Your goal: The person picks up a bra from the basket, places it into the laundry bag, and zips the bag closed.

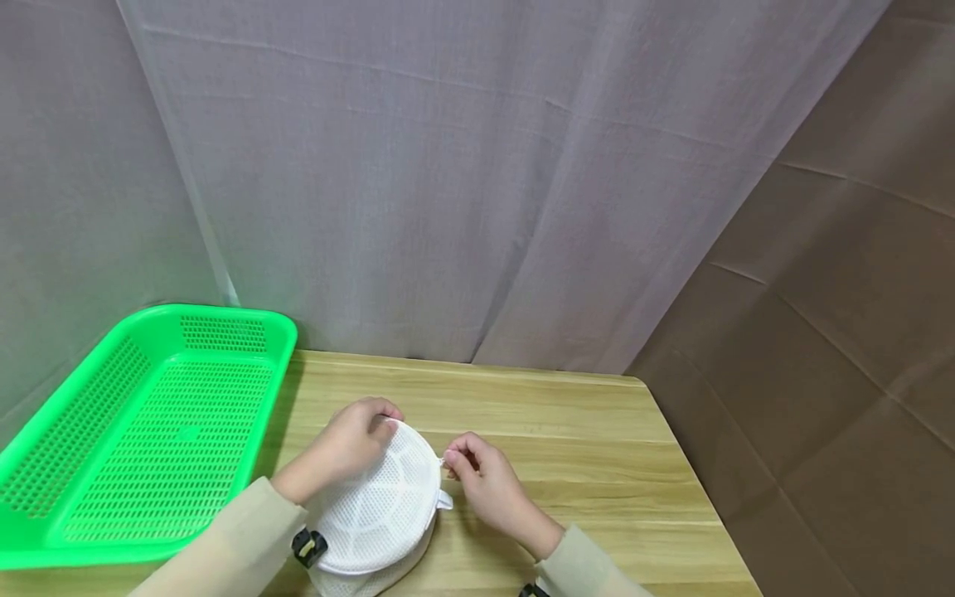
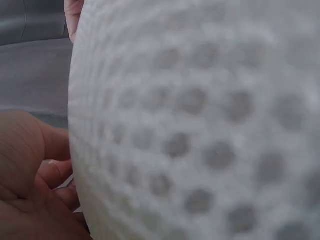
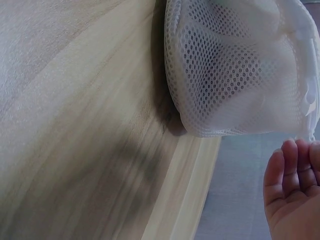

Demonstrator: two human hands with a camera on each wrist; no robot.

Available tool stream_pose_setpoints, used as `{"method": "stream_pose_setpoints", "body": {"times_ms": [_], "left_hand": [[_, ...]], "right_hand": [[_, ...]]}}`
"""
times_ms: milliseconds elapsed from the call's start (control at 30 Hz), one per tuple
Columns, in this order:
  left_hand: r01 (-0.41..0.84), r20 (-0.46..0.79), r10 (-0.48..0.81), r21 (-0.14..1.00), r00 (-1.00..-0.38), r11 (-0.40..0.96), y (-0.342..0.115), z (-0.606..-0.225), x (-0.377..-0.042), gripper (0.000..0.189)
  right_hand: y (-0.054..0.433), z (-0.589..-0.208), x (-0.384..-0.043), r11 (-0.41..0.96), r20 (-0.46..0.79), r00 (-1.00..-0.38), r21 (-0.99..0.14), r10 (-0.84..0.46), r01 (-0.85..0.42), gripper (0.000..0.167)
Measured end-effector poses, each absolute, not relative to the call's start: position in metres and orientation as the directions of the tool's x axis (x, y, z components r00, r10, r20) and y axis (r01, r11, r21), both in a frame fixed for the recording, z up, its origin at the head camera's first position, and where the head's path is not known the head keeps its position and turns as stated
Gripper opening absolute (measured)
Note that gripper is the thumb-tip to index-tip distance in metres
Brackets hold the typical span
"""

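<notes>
A round white mesh laundry bag (image 1: 373, 506) stands on the table in front of me, its flat ribbed lid facing up. My left hand (image 1: 354, 439) grips the bag's far left rim, thumb on top of the mesh. On the other side, my right hand (image 1: 485, 481) pinches a small white zipper pull (image 1: 442, 461) at the bag's edge. Just below it a white fabric tab (image 1: 444, 500) sticks out. The right wrist view shows the bag's mesh side wall (image 3: 230, 75) bulging above the wood. White mesh (image 2: 200, 115) fills most of the left wrist view.
To the left stands a green plastic basket (image 1: 287, 365) with perforated walls and floor. The wooden table (image 1: 597, 464) meets a grey curtain (image 1: 418, 207) at the back and a brown cloth (image 1: 836, 332) on the right.
</notes>
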State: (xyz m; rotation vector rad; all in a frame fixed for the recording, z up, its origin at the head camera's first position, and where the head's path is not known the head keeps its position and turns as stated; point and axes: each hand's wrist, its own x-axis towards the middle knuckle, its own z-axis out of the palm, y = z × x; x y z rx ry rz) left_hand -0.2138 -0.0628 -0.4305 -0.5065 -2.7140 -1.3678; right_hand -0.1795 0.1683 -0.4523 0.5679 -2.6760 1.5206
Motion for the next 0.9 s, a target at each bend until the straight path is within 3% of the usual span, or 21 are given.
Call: {"method": "stream_pose_setpoints", "body": {"times_ms": [167, 333, 600, 900], "left_hand": [[0.381, 0.241, 0.308, 0.730, -0.920, 0.568, -0.057, -0.427, -0.209, 0.015], [0.443, 0.268, 0.363, 0.672, -0.892, 0.594, -0.052, -0.426, -0.206, 0.014], [0.422, 0.261, 0.339, 0.670, -0.904, 0.611, -0.051, -0.429, -0.207, 0.012], [0.394, 0.256, 0.304, 0.683, -0.918, 0.615, -0.053, -0.429, -0.208, 0.012]], "right_hand": [[0.168, -0.455, -0.182, 0.469, 0.190, -0.936, -0.825, -0.296, -0.316, 0.008], [0.161, -0.435, -0.172, 0.462, 0.182, -0.937, -0.831, -0.298, -0.309, 0.008], [0.156, -0.417, -0.162, 0.452, 0.165, -0.941, -0.844, -0.296, -0.290, 0.008], [0.160, -0.435, -0.171, 0.461, 0.157, -0.939, -0.838, -0.306, -0.291, 0.009]]}}
